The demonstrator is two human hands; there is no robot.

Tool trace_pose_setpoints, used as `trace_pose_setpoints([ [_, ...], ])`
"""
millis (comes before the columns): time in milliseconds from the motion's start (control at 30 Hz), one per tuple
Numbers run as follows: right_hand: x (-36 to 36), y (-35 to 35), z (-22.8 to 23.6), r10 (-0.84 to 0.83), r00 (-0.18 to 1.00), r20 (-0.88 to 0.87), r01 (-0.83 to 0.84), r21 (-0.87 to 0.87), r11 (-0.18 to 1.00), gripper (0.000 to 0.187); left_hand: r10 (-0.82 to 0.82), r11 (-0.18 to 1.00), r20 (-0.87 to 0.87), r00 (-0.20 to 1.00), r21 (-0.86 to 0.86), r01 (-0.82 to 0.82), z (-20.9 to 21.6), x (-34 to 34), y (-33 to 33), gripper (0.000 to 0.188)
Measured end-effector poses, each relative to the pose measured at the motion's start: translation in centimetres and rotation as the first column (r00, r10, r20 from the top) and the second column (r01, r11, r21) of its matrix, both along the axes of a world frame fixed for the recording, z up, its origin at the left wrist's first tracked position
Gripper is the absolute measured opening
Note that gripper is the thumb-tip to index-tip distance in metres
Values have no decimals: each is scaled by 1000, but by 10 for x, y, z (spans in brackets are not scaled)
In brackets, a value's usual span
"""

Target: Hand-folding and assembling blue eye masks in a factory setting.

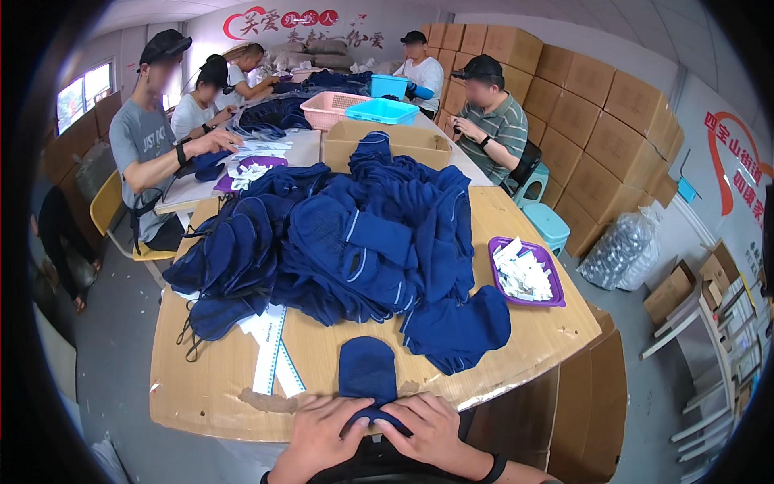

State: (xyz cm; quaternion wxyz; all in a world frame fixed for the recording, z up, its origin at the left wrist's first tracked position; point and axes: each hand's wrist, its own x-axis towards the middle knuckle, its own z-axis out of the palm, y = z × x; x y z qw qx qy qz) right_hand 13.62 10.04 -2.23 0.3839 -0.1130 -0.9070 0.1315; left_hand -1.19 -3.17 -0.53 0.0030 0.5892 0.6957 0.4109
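Note:
At the near table edge lies a navy-blue cloth piece with a rounded far end [367, 367]. Both hands grip its near end, which is bunched or folded over. My left hand [326, 429] holds it from the left, thumb and fingers closed on the cloth. Opposite it, my right hand [426, 429] pinches the cloth from the right, thumb inward. Beyond them rises a large pile of navy cloth pieces [363, 234], some with pale edge lines. Several stacked navy pieces with thin straps [234, 250] form its left side.
White paper strips with blue marks [268, 351] lie left of the cloth. A purple basket [556, 300] of white slips stands right. Behind the pile are a cardboard box [427, 137], pink basket [318, 109] and blue basket [387, 111]. Several people sit along the tables. Cartons [601, 129] line the right.

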Motion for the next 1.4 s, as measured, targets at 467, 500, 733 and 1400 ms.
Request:
trace_pose_setpoints([
  [467, -11, -3, 6, -83, 996, 26, 85, -82, 993, 8, 69, 997, 40, 997, 40, -70, -11, 9, -6, 28],
  [500, -13, -2, 9, -88, 996, 34, 91, -105, 990, 9, 65, 997, 41, 997, 43, -67, -13, 8, -5, 28],
  [733, -15, 5, 17, -80, 969, 233, 120, -160, 980, 12, 100, 986, -243, 965, 157, -62, -15, 11, -6, 36],
  [1400, 5, 20, 21, 361, 927, 98, -353, -93, 931, 28, 117, 993, 161, 980, -20, -115, -3, 13, -2, 25],
])
